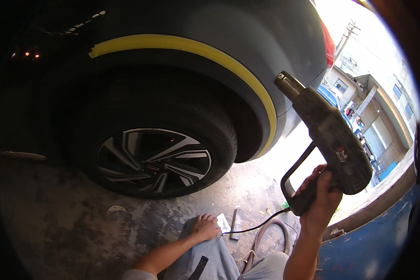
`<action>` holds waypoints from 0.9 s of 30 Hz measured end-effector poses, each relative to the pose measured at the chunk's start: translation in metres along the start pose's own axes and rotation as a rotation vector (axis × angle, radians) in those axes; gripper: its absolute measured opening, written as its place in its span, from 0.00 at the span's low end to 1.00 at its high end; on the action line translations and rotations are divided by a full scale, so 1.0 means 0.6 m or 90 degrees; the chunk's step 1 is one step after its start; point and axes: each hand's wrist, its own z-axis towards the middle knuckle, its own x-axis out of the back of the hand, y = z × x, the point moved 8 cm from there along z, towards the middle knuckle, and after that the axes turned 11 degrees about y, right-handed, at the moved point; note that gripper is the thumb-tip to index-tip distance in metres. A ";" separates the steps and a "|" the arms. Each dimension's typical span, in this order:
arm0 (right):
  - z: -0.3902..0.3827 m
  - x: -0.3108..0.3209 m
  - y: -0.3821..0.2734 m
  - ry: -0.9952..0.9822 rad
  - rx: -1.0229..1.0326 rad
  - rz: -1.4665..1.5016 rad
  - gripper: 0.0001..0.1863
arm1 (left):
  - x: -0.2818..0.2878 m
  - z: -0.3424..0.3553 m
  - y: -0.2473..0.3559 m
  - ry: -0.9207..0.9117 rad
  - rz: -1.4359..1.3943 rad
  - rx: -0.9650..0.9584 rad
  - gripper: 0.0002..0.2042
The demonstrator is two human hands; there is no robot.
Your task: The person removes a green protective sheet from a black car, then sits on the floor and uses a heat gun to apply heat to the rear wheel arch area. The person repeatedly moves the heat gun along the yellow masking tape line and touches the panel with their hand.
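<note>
My right hand [325, 198] is wrapped around the handle of a dark heat gun [333, 140]. The gun is raised at the right, its metal nozzle pointing up and left toward the car's rear corner. On my bent knee rests my left hand [206, 227], closed with the fingers curled. A white piece [223, 224] shows right beside those fingers; whether they hold it I cannot make out. Yellow tape [210, 51] runs along the wheel arch of the dark grey car [266, 37], its left end lifted slightly. Below the arch is the wheel [151, 161].
The gun's black cord [254, 229] trails past my knee. On the stained floor lie a flat metal bar [236, 224], a coiled hose [284, 231] and a round flat piece [116, 211]. A blue surface [364, 240] stands close at the right. Buildings [382, 121] show outside.
</note>
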 end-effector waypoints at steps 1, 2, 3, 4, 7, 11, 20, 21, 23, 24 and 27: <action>-0.004 -0.004 -0.005 -0.007 0.010 -0.009 0.13 | 0.000 0.000 0.000 0.007 0.011 -0.010 0.22; -0.003 -0.012 -0.011 -0.019 0.018 -0.020 0.13 | 0.000 0.001 0.001 0.009 0.009 -0.011 0.22; -0.003 -0.017 -0.013 -0.025 0.017 -0.024 0.13 | 0.000 0.001 0.001 0.013 0.015 -0.011 0.21; -0.003 -0.024 -0.020 -0.034 0.031 -0.029 0.14 | 0.000 0.002 0.002 0.017 0.013 -0.011 0.21; -0.002 -0.043 -0.031 -0.045 0.040 -0.029 0.14 | -0.002 0.001 0.000 0.004 0.027 -0.001 0.21; -0.006 -0.067 -0.050 -0.062 0.055 0.004 0.13 | -0.001 -0.001 -0.002 0.006 0.017 -0.007 0.21; -0.021 -0.118 -0.095 -0.118 0.065 0.059 0.16 | 0.018 -0.005 0.000 0.027 0.039 0.000 0.21; -0.023 -0.121 -0.097 -0.120 0.069 0.056 0.17 | 0.025 -0.005 0.001 0.039 0.040 -0.001 0.21; -0.023 -0.123 -0.100 -0.123 0.077 0.040 0.17 | 0.030 -0.005 0.000 0.013 0.044 0.012 0.22; -0.023 -0.122 -0.099 -0.124 0.079 0.031 0.16 | 0.034 -0.005 0.000 0.012 0.039 0.012 0.22; -0.015 -0.111 -0.092 -0.118 0.090 -0.008 0.16 | 0.040 -0.003 -0.002 0.010 0.021 0.011 0.22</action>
